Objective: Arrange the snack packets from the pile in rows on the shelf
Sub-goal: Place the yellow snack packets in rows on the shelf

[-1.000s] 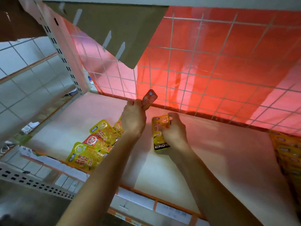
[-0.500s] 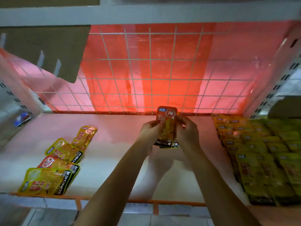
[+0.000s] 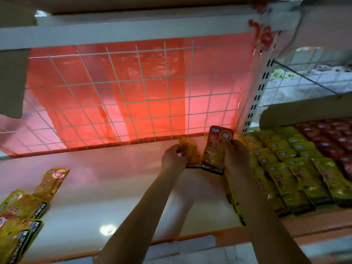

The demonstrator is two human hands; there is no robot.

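**Two packets held above the shelf**

A white shelf is seen from above, backed at 12 o'clock by a wire grid with a red sheet behind it. At 2 o'clock a perforated post closes the bay. The orange front edge runs across at 6 o'clock.

The pile lies at 8 o'clock and is cut off by the frame. The rows fill the shelf at 3 to 4 o'clock, down to the front edge. A broad bare stretch is left between them.

Just right of centre, a yellow packet is pinched at its side by the curled fingers of the left hand; it is blurred and seemingly overlapped by the red packet. That packet is held upright by the right hand, thumb pressed on its face.
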